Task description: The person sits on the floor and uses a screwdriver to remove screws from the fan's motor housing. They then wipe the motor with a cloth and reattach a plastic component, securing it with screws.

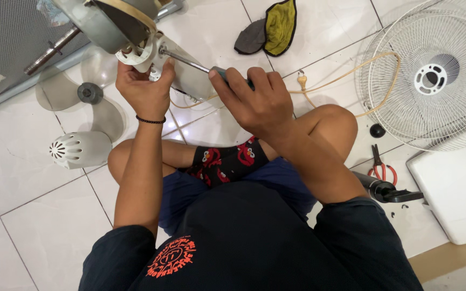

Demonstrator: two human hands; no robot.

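Note:
My right hand (257, 99) grips the dark handle of a screwdriver (187, 61), whose metal shaft points up-left into a white fan motor part (138, 54). My left hand (145, 89) holds that white part from below. It joins the grey fan motor body (101, 24) with its metal shaft at the top left. I sit cross-legged on the white tiled floor (22, 178), with my knees under my arms.
A translucent fan blade (90, 94) and a white vented motor cover (79, 149) lie at the left. A white wire fan guard (432, 75) and cream power cord (351, 73) lie at the right, near red-handled pliers (381, 167), a black tool (386, 191) and a yellow-grey cloth (271, 29).

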